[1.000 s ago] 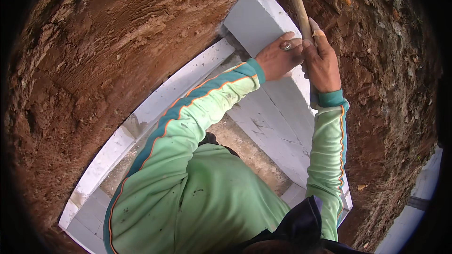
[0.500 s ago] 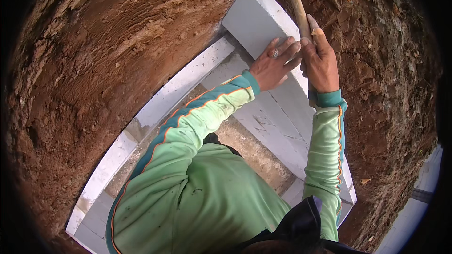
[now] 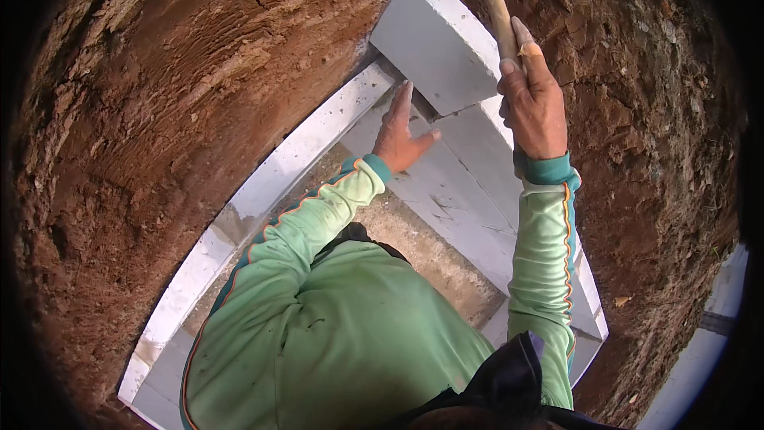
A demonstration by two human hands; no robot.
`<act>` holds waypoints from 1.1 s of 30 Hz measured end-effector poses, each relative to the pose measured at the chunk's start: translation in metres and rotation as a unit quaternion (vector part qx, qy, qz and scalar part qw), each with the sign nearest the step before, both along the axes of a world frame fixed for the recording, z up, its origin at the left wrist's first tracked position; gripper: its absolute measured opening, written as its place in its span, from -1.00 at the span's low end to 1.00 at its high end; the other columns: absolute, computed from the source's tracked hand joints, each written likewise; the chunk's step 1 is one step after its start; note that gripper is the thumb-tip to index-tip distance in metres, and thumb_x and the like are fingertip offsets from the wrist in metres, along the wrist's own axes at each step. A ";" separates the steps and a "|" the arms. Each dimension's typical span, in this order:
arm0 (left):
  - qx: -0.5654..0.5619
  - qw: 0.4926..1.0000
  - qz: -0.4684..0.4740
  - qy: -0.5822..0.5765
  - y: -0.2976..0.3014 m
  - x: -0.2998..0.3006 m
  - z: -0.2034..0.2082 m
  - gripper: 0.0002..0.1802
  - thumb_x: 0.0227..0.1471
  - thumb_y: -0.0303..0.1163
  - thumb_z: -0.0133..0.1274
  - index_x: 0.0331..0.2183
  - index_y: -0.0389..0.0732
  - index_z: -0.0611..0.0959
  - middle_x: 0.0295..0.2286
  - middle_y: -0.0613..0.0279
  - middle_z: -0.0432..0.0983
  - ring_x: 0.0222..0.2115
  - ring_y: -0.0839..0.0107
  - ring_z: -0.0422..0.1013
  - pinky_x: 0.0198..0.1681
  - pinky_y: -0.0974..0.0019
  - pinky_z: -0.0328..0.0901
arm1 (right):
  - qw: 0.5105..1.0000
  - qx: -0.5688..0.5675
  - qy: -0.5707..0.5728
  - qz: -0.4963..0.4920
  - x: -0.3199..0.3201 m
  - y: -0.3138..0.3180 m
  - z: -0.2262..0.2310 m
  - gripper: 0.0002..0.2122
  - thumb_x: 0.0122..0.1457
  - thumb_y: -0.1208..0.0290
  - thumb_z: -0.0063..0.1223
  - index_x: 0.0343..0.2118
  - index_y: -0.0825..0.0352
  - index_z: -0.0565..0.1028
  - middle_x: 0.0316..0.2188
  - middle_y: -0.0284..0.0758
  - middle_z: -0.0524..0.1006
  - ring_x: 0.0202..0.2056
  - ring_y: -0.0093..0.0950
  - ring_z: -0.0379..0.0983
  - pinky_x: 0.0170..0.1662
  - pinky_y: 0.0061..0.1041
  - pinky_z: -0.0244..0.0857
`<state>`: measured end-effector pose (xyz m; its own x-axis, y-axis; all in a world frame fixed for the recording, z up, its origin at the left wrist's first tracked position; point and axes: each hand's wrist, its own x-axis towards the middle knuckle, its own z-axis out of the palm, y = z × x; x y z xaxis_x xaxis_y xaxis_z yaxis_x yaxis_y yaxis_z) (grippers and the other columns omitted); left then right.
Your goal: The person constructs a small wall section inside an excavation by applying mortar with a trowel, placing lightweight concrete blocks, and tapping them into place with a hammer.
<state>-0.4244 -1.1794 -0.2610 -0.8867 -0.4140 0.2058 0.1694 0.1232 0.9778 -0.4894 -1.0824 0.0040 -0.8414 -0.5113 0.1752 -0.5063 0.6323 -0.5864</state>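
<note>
brown earth [image 3: 191, 87], left hand [image 3: 400, 137] wide near pale blocks [image 3: 434, 44], right hand [image 3: 537, 111] around a hammer [image 3: 494, 4]

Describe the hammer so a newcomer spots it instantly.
Find the rough brown earth wall along the picture's right side. In front of it, the right hand grips the hammer, its head cut off by the top edge. Its slim, tan wooden handle sets it apart from the broad pale blocks.

The left hand [image 3: 402, 137] has drawn back leftward from the upper white block [image 3: 434, 44].
</note>
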 end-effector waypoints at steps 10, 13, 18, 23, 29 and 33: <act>0.120 0.985 -0.079 -0.093 0.033 0.037 -0.026 0.14 -0.04 -0.28 0.37 0.38 -0.33 0.05 0.37 -0.17 -0.01 0.31 -0.11 0.16 0.24 -0.03 0.29 | 0.993 0.114 0.033 -0.011 -0.016 -0.001 -0.056 -0.50 0.39 0.30 -0.01 0.37 0.03 0.26 -0.17 0.04 0.63 -0.17 -0.05 0.63 -0.08 -0.22 0.46; 0.168 0.979 -0.083 -0.084 0.033 0.030 -0.030 0.11 -0.01 -0.30 0.36 0.38 -0.31 0.05 0.35 -0.13 0.03 0.30 -0.06 0.19 0.21 -0.01 0.31 | 0.998 0.040 -0.053 -0.003 -0.018 -0.004 -0.031 -0.52 0.40 0.28 -0.01 0.36 0.04 0.29 -0.30 -0.03 0.63 -0.30 -0.14 0.62 -0.14 -0.23 0.45; 0.356 0.930 -0.067 -0.063 0.031 0.031 -0.049 0.09 0.01 -0.35 0.34 0.39 -0.30 0.05 0.35 -0.09 0.05 0.32 -0.04 0.15 0.23 0.06 0.29 | 0.982 -0.186 0.025 -0.029 0.001 -0.003 -0.012 -0.50 0.42 0.33 0.00 0.40 0.07 0.26 -0.50 -0.47 0.45 -0.54 -0.76 0.31 -0.50 -0.66 0.27; 0.470 0.878 -0.070 -0.061 0.037 0.004 -0.038 0.16 0.01 -0.30 0.33 0.42 -0.23 -0.04 0.38 -0.10 -0.04 0.36 -0.05 0.03 0.32 0.05 0.14 | 0.991 -0.031 0.131 0.009 -0.016 -0.001 -0.049 -0.43 0.39 0.37 -0.01 0.43 0.03 0.15 -0.20 0.03 0.65 -0.29 -0.10 0.64 -0.16 -0.25 0.50; 0.493 0.868 -0.031 -0.041 0.040 -0.024 0.010 0.16 0.10 -0.24 0.25 0.44 -0.17 -0.16 0.40 -0.14 -0.11 0.36 0.07 0.04 0.34 -0.08 0.07 | 1.000 0.007 -0.021 -0.007 -0.016 0.002 -0.027 -0.44 0.39 0.38 0.00 0.43 -0.01 0.18 -0.43 -0.17 0.59 -0.45 -0.32 0.56 -0.35 -0.37 0.44; 0.501 0.864 -0.029 -0.041 0.036 -0.033 0.005 0.12 0.10 -0.22 0.24 0.44 -0.18 -0.10 0.40 -0.11 -0.11 0.35 0.13 0.06 0.33 -0.09 0.08 | 0.970 -0.243 -0.004 0.014 -0.008 0.008 -0.019 -0.43 0.42 0.39 -0.01 0.45 -0.05 0.16 -0.55 -0.45 0.41 -0.53 -0.76 0.28 -0.52 -0.61 0.26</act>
